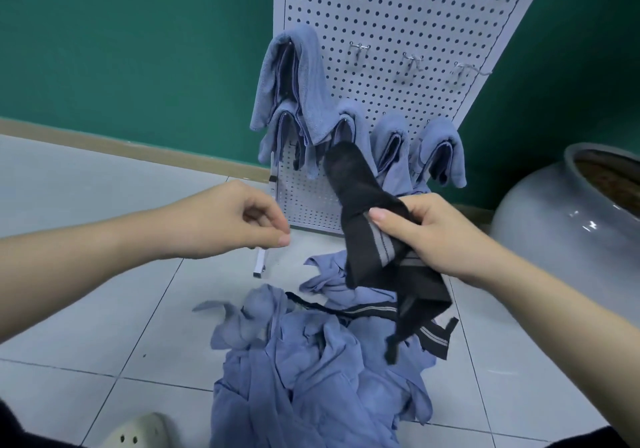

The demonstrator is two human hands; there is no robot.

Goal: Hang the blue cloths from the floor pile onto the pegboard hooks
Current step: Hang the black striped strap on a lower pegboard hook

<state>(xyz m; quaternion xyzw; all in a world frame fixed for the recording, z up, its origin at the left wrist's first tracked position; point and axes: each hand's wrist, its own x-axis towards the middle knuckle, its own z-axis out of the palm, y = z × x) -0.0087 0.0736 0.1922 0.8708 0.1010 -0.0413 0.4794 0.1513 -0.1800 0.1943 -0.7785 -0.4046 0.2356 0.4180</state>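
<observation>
The blue cloths lie in a crumpled pile on the floor, below and just toward the person from the fingers of both hands. They look thin, light and limp, likely to sag and fold when lifted, so a pinch at a corner or hem should do best, leaving a fold to drape over a hook.

The right hand grips a black cloth with grey stripes, fingers and thumb curled round its bunched middle; its tail hangs onto the pile. The left hand hovers beside it, fingers curled, thumb meeting fingertip, holding nothing visible.

Beyond the fingers, the pegboard carries five hung cloths and several bare hooks.

No readable writing or brand shows.
</observation>
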